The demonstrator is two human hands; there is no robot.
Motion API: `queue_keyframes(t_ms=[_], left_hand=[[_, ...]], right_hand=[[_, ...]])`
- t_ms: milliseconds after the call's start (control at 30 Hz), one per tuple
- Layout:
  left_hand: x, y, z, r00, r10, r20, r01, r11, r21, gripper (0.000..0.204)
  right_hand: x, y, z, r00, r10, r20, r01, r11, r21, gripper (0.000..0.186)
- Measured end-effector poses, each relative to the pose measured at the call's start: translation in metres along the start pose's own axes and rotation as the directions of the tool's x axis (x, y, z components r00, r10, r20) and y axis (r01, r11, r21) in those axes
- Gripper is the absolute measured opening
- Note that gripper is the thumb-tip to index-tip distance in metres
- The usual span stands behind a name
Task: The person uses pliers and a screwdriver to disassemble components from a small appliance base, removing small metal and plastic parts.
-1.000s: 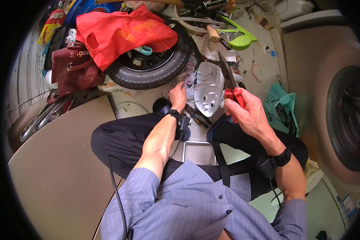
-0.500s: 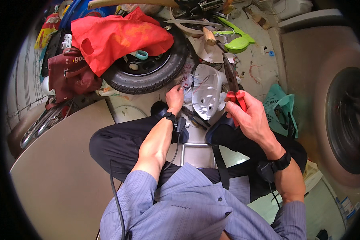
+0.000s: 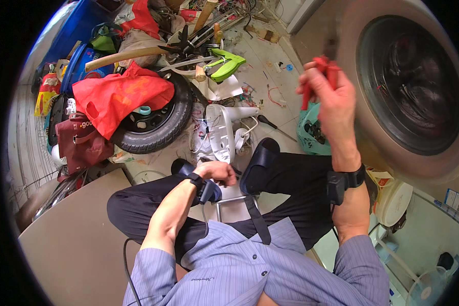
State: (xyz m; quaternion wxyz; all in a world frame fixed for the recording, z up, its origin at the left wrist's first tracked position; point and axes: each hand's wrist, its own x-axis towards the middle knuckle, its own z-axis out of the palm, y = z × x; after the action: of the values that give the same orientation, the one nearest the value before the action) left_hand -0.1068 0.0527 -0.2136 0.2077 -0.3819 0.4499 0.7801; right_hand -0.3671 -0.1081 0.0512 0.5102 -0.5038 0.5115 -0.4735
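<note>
My right hand (image 3: pixel 336 99) is raised beside the washing machine, wrapped round the red handles of a pair of pliers (image 3: pixel 333 73). The pliers' dark jaws point up and away, blurred by motion. Low between my knees, my left hand (image 3: pixel 217 172) has its fingers curled downward; whatever may be in them is hidden. Just beyond it a white plastic housing (image 3: pixel 221 137) stands on the floor, its hollow side showing. Next to the housing lie a white cord (image 3: pixel 247 130) and a screwdriver with a black handle (image 3: pixel 266 120).
A washing machine (image 3: pixel 362 102) stands close at the right, with a teal bag (image 3: pixel 311 132) beside it. Left of the housing lies a tyred wheel (image 3: pixel 176 115) under a red bag (image 3: pixel 122 97). A green plastic tool (image 3: pixel 229 66) and loose clutter fill the far floor.
My right hand has swung up and right with the pliers, away from the housing. My left hand has drawn back toward me from beside the housing. The view has turned toward the right.
</note>
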Motion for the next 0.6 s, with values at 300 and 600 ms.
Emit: queue_keyframes(t_ms=[300,600], left_hand=[[0.048,0.129,0.002,0.862,0.176,-0.475,-0.317,0.919,-0.234,0.010],[0.090,0.190,-0.028,0.758,0.153,-0.634,-0.556,0.661,-0.504,0.022]], right_hand=[[-0.001,0.001,-0.028,0.991,-0.002,-0.131,0.004,1.000,0.021,0.019],[0.001,-0.002,-0.026,0.998,0.029,-0.048,-0.028,1.000,0.014,0.018]])
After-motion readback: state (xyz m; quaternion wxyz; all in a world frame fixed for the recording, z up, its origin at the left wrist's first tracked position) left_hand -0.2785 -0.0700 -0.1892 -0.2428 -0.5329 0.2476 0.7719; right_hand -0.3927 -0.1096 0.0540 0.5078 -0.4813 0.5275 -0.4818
